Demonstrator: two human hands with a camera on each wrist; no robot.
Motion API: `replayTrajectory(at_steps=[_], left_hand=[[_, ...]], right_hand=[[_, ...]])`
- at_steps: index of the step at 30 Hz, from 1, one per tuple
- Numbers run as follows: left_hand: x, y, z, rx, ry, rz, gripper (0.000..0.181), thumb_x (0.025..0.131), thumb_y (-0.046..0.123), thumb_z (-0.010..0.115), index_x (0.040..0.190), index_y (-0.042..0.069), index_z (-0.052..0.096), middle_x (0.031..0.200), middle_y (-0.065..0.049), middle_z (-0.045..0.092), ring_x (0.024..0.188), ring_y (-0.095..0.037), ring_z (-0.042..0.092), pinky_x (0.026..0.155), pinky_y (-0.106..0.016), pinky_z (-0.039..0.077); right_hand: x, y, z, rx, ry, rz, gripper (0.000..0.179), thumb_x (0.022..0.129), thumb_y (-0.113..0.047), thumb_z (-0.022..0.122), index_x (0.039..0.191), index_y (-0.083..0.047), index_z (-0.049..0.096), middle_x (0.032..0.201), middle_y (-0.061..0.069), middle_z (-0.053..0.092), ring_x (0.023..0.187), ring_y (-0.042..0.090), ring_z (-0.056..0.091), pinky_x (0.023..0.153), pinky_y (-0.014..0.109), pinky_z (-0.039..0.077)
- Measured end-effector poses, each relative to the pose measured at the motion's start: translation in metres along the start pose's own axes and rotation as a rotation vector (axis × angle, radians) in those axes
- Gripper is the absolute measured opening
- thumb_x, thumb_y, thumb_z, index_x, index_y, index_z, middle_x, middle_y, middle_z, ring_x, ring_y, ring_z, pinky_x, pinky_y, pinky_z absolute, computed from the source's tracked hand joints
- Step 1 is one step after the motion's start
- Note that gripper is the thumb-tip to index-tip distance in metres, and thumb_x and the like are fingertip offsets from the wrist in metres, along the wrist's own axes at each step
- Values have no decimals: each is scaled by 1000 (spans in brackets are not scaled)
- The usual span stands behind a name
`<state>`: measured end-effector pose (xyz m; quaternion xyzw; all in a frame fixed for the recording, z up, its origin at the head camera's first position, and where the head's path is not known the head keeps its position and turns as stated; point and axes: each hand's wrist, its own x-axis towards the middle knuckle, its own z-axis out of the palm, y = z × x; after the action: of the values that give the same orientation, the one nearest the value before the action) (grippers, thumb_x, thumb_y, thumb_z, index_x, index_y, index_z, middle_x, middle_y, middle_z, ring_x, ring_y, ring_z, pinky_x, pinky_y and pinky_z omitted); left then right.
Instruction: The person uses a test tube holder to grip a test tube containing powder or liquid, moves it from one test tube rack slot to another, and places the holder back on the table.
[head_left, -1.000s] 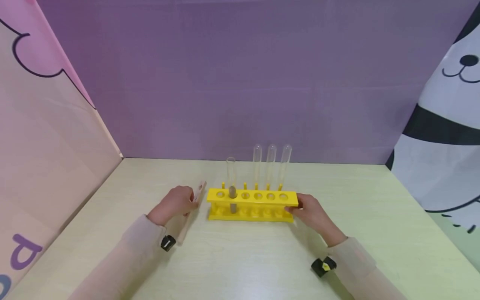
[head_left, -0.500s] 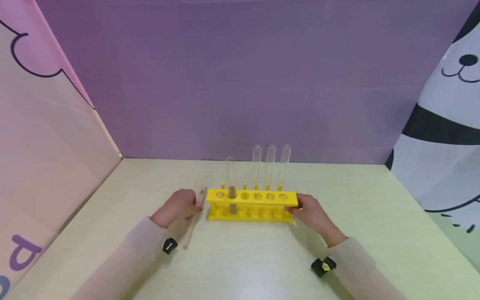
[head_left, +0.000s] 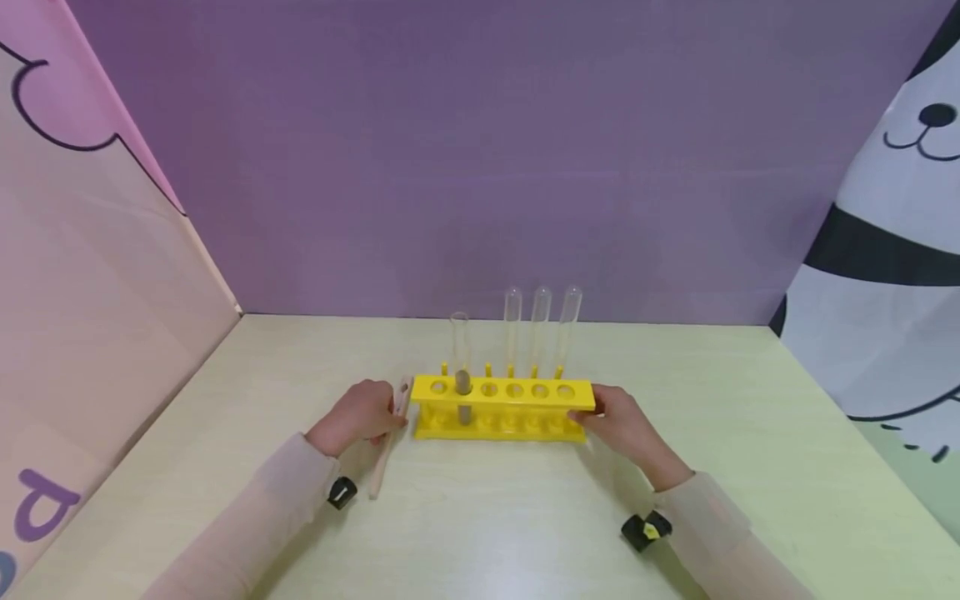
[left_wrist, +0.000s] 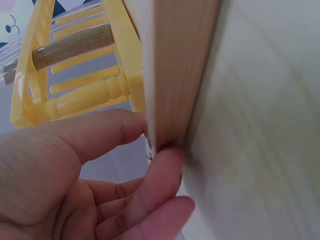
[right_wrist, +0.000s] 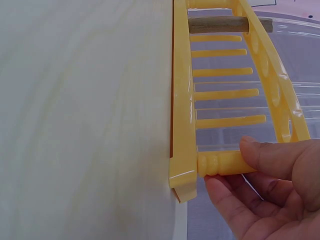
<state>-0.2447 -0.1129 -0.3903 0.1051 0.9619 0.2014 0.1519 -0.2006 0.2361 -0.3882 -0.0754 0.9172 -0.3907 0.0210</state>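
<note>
In the head view, a yellow test tube rack [head_left: 502,390] stands on the table. My right hand [head_left: 618,421] grips the end post [right_wrist: 227,163] at the rack's right side, thumb above and fingers below in the right wrist view. Just left of the rack, my left hand [head_left: 367,410] pinches a pale wooden test tube clamp [head_left: 386,454] between thumb and fingers. The left wrist view shows the clamp [left_wrist: 180,75] as a long flat-sided wooden bar close to the tabletop. A grey-brown wooden stick [head_left: 464,392] stands in one of the rack's holes.
Three clear test tubes [head_left: 542,312] stand upside down on pegs at the rack's back right. Another glass tube [head_left: 461,333] is at the back left. A purple cloth wall [head_left: 517,167] rises behind the light wood table [head_left: 510,517], with printed panels on both sides.
My left hand has shifted slightly right and nearer me with the clamp, whose top end now lies close to the rack's left side. The right hand and rack have barely moved.
</note>
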Motion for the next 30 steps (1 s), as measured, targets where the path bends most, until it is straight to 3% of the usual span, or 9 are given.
replayTrajectory(at_steps=[21, 24, 30], left_hand=[[-1, -4, -6, 14, 24, -16, 34, 88, 37, 66, 77, 5, 60, 59, -4, 57, 53, -17, 52, 53, -27, 41], [1, -8, -10, 39, 81, 22, 32, 90, 35, 63, 78, 5, 61, 61, -4, 57, 54, -17, 52, 52, -27, 41], [-1, -15, -17, 88, 336, 225, 23, 90, 25, 64, 79, 5, 60, 60, 0, 50, 51, -14, 42, 50, -25, 36]], right_hand=[[-1, -2, -4, -9, -21, 31, 33, 88, -5, 64, 119, 5, 58, 112, 19, 63, 86, 20, 59, 69, 30, 51], [-2, 1, -7, -10, -55, 36, 35, 87, -7, 65, 120, 4, 58, 112, 17, 63, 87, 20, 58, 71, 30, 51], [-3, 5, -21, -44, -102, 29, 36, 85, -4, 65, 119, 7, 56, 115, 21, 60, 99, 33, 60, 80, 39, 52]])
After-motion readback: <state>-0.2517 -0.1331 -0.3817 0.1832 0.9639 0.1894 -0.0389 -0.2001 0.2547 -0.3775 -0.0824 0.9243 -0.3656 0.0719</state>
